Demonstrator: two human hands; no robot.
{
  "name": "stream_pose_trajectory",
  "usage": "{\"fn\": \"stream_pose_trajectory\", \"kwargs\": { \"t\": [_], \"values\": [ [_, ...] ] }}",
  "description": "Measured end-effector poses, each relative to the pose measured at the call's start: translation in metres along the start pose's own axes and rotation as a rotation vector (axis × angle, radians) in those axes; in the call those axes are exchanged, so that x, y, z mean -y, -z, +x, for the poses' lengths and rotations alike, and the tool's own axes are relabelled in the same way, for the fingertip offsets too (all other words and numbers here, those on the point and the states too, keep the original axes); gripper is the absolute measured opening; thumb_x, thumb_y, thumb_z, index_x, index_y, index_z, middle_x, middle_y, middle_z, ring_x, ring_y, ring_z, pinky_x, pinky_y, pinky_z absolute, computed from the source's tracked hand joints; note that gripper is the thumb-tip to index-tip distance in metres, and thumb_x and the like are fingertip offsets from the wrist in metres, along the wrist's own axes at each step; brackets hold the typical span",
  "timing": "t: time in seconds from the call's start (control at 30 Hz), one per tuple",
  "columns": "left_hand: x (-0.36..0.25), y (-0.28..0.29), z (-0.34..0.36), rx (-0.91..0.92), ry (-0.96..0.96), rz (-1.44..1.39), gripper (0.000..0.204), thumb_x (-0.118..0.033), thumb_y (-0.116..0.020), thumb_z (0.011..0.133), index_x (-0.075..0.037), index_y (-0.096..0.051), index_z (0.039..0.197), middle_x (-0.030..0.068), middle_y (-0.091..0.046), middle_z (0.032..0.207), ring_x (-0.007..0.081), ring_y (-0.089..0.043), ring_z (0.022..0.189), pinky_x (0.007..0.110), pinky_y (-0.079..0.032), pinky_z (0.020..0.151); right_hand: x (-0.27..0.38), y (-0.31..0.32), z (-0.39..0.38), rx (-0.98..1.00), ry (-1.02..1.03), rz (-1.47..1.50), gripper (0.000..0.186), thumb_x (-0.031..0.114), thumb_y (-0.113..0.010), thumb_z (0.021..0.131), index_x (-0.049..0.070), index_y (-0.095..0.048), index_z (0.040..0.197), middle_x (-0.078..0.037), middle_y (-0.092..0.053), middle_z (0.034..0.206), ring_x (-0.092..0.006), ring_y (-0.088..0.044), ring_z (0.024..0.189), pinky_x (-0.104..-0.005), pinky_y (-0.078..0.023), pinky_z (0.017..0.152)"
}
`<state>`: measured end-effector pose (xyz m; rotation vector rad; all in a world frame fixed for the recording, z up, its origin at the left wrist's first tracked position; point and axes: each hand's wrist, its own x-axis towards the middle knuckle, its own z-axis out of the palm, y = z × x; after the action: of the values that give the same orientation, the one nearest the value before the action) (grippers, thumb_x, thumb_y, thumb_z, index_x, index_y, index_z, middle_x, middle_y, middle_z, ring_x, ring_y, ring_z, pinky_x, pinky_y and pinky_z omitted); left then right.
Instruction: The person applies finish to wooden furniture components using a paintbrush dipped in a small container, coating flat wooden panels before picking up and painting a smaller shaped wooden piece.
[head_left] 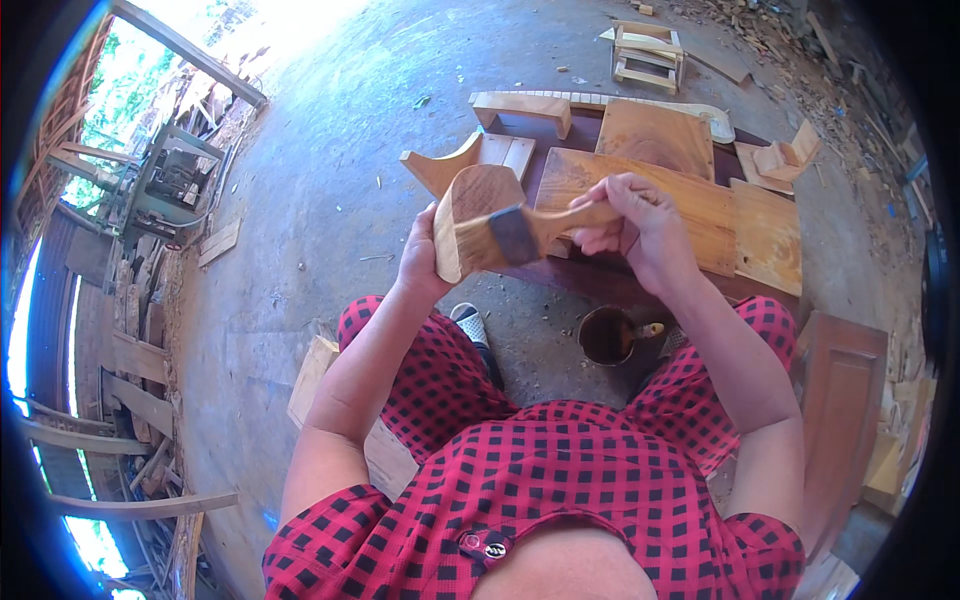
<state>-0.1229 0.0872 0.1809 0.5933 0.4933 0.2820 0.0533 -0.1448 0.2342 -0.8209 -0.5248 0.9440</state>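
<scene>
My left hand [424,252] is closed around the edge of a thick wooden piece [480,190] with a rounded top, holding it up in front of me. In my right hand [642,222] is the wooden handle of a wide paintbrush [514,234] with a dark band. Its bristles lie across the face of the wooden piece and seem to touch it. Below, between my knees, a round pot [606,335] with dark contents stands on the floor. A pale handle-like end [651,329] sticks out at its right side.
Beyond my hands, flat wooden boards [655,205] and curved wooden parts [440,165] lie on a low dark table [570,282]. A brown panel [842,410] leans at my right. A small wooden frame [648,58] stands farther off; scrap wood lines both sides.
</scene>
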Motion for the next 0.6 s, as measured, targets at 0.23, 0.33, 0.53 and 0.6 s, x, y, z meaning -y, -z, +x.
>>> {"fn": "stream_pose_trajectory", "kwargs": {
  "t": [0.23,0.33,0.53,0.6],
  "values": [
    [0.002,-0.007,-0.001,0.013,0.068,0.045,0.046,-0.042,-0.039,0.095,-0.007,-0.051,0.123,0.0118,-0.062,0.111,0.0253,-0.064,0.095,0.042,-0.054,0.082,0.02,0.022,0.025,-0.327,0.293,-0.333,0.023,0.023,-0.056,0.094,0.001,-0.062,0.092,-0.011,-0.067,0.086,-0.0185,-0.067,0.068,-0.0268,-0.053,0.059],
    [0.007,-0.008,0.003,-0.016,0.013,0.042,0.046,-0.043,-0.039,0.095,-0.007,-0.051,0.122,0.0116,-0.062,0.109,0.025,-0.064,0.094,0.043,-0.054,0.081,0.019,0.012,0.02,-0.271,0.349,-0.406,0.022,0.022,-0.055,0.095,0.001,-0.063,0.094,-0.01,-0.067,0.093,-0.0175,-0.066,0.073,-0.0275,-0.054,0.065],
    [0.012,-0.012,0.004,-0.101,0.039,0.116,0.043,-0.035,-0.037,0.097,-0.005,-0.048,0.126,0.0128,-0.06,0.117,0.0262,-0.061,0.103,0.042,-0.05,0.092,-0.003,-0.024,0.0,0.045,0.473,-0.683,0.022,0.02,-0.054,0.095,-0.002,-0.06,0.097,-0.012,-0.063,0.104,-0.0159,-0.064,0.085,-0.0282,-0.054,0.075],
    [0.016,-0.015,0.001,-0.072,0.018,0.031,0.043,-0.034,-0.036,0.097,-0.005,-0.048,0.126,0.013,-0.06,0.118,0.0266,-0.061,0.104,0.042,-0.049,0.093,-0.001,-0.028,-0.01,0.105,0.373,-0.478,0.021,0.019,-0.053,0.095,0.0,-0.06,0.098,-0.013,-0.063,0.104,-0.0173,-0.065,0.085,-0.0292,-0.054,0.075]
  ]
}}
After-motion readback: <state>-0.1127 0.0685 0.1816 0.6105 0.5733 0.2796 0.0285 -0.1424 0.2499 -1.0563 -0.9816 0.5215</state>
